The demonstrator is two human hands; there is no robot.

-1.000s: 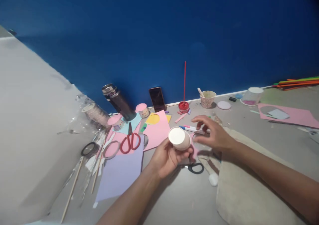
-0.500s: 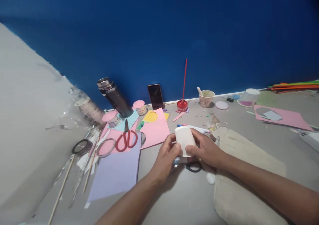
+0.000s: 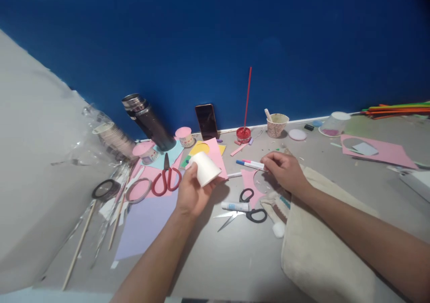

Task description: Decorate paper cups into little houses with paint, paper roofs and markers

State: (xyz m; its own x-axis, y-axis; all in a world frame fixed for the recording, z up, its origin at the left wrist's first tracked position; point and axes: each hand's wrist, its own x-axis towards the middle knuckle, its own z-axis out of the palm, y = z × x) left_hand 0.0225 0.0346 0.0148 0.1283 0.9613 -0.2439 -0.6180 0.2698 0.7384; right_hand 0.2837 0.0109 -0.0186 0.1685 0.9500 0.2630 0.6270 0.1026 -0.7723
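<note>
My left hand (image 3: 195,191) grips a small plain white paper cup (image 3: 205,168), tilted on its side above the table. To its right, my right hand (image 3: 284,171) pinches the near end of white marker pens (image 3: 251,164), one with a blue cap and one with a pink cap; whether it grips one or both is hard to tell. Below the hands lie open black-handled scissors (image 3: 257,215) and a glue stick (image 3: 235,206). A cut pink paper scrap (image 3: 250,182) sits beside the pens.
Red-handled scissors (image 3: 166,180), tape rolls (image 3: 105,189) and lilac paper (image 3: 144,231) lie left. A dark flask (image 3: 151,126), phone (image 3: 206,121), red paint pot (image 3: 243,135) and patterned cup (image 3: 277,127) line the blue wall. Beige cloth (image 3: 322,245) lies under my right arm.
Both hands held the white cup before. Now my left hand alone has it, moved left and tilted; my right hand has let go and reached forward to the marker pens.
</note>
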